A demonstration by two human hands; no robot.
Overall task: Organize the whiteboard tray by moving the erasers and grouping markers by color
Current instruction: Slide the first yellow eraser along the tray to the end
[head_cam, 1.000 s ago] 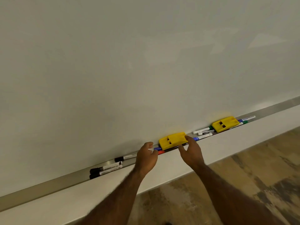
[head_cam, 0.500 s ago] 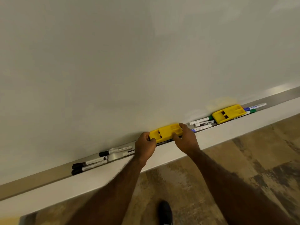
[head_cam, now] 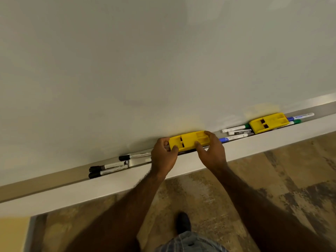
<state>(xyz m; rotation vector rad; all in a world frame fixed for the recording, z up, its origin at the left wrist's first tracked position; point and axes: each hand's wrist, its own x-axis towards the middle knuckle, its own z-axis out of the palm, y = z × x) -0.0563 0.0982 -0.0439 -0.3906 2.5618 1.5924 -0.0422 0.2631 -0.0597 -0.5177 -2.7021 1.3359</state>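
Note:
A yellow eraser lies in the whiteboard tray over some markers. My left hand grips its left end and my right hand grips its right end. A second yellow eraser rests further right on top of green and blue markers. Three black markers lie in the tray to the left of my hands. A blue marker and white-barrelled markers lie between the two erasers.
The whiteboard fills the upper view. A white ledge runs below the tray. Patterned floor lies beneath, with my shoe near the bottom middle.
Both hands have closed on the ends of the near yellow eraser; a second ago they were just below it. The view has tilted down toward the floor.

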